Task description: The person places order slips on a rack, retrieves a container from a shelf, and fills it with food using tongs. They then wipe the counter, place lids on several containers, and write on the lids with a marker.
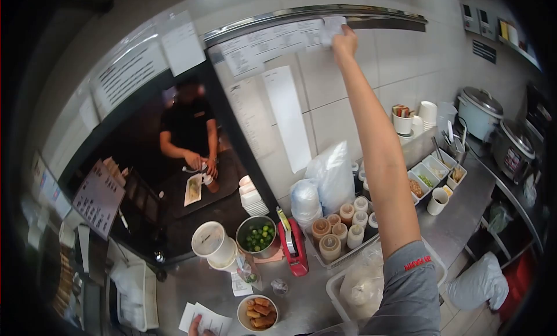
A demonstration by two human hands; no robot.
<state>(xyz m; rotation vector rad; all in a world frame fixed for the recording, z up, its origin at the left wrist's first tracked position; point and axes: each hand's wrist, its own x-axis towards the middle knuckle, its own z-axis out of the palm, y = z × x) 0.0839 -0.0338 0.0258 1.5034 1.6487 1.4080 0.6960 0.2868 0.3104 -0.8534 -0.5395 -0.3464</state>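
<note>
My right hand (345, 43) reaches high up to a metal ticket rail (261, 27) on the tiled wall. Its fingers are closed on a white paper slip (332, 28) at the rail, beside several printed order slips (272, 43) hanging in a row. At the bottom edge, my left hand (198, 327) is only partly in view, with thumb and fingers on white printed slips (210, 320). Just right of that hand stands a white bowl (242, 320) of golden-brown fried rolls (262, 311).
Along the counter (180, 284) stand a metal pot (255, 255) of green limes, a red tape dispenser (295, 255), lidded tubs (212, 243) and a basket of sauce bottles (331, 246). Through the hatch, a co-worker (188, 124) handles a tray of food. Rice cookers (480, 107) sit right.
</note>
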